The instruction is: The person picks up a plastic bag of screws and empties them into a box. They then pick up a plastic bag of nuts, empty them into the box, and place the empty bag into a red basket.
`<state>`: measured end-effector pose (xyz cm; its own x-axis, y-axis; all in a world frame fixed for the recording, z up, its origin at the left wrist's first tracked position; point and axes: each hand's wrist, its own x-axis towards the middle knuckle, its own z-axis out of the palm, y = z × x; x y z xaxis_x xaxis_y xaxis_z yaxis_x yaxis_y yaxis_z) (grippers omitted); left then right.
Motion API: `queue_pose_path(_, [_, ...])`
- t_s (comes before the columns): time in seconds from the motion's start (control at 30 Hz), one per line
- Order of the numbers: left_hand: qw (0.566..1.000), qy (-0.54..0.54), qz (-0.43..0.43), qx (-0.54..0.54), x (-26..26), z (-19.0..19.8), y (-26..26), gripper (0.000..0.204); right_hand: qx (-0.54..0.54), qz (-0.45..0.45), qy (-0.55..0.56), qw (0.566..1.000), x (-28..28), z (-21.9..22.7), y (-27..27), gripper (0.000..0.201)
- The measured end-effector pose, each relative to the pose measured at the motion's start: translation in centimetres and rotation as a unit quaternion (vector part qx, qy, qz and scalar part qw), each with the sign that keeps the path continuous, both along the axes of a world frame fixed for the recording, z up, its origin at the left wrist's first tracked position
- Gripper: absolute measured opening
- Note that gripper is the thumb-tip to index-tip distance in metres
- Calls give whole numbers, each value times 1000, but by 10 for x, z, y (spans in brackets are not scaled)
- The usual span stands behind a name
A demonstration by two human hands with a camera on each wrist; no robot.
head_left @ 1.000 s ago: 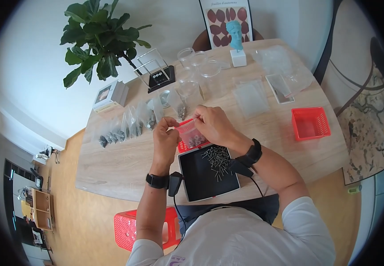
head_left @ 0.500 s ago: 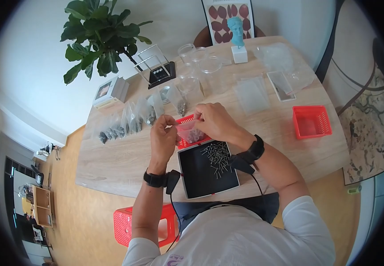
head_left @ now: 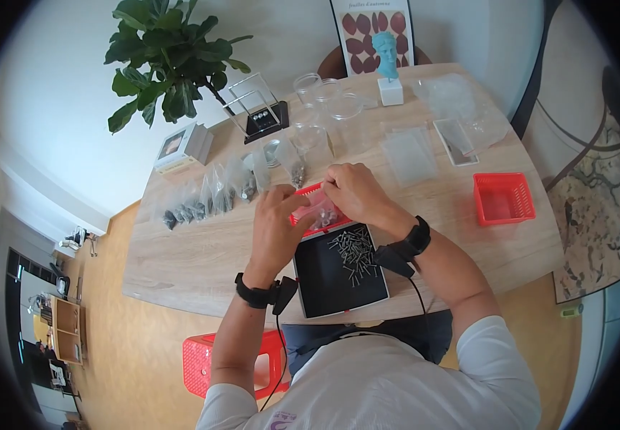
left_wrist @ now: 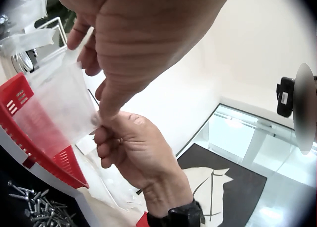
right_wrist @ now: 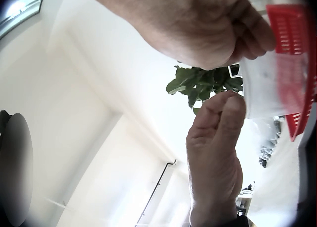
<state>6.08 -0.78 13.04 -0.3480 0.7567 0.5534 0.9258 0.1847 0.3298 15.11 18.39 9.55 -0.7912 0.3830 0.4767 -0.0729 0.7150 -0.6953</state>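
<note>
Both hands work at the mouth of a clear plastic bag (left_wrist: 62,100) with small grey metal pieces at its bottom. My right hand (head_left: 360,193) pinches one top corner. On the opposite side, my left hand (head_left: 275,228) has thumb and forefinger at the top edge, stretched toward the right fingers. Behind and under the bag stands a red basket (left_wrist: 12,90), showing pink through the plastic. Just in front, a black tray (head_left: 324,290) bears a heap of screws (head_left: 353,251) on its right side.
Filled bags (head_left: 194,208) line the table's left side. Clear jars (head_left: 345,107), a Newton's cradle (head_left: 263,122) and a blue bust (head_left: 386,54) stand behind. Flat bags (head_left: 409,154) lie right of the hands, with another red basket (head_left: 503,198) further right.
My left hand has shifted right along the bag's top edge toward my right hand, its fingers now reaching over the bag. The right hand stays at its corner.
</note>
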Motion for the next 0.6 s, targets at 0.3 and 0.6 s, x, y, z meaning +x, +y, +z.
queue_pose_path(0.3, [999, -9, 24, -20, 0, -19, -8, 12, -5, 89, -5, 996, 10, 7, -3, 23])
queue_pose_path(0.6, [999, -27, 22, 9, 2, -25, -15, 11, 28, 19, -51, 998, 12, 20, -5, 24])
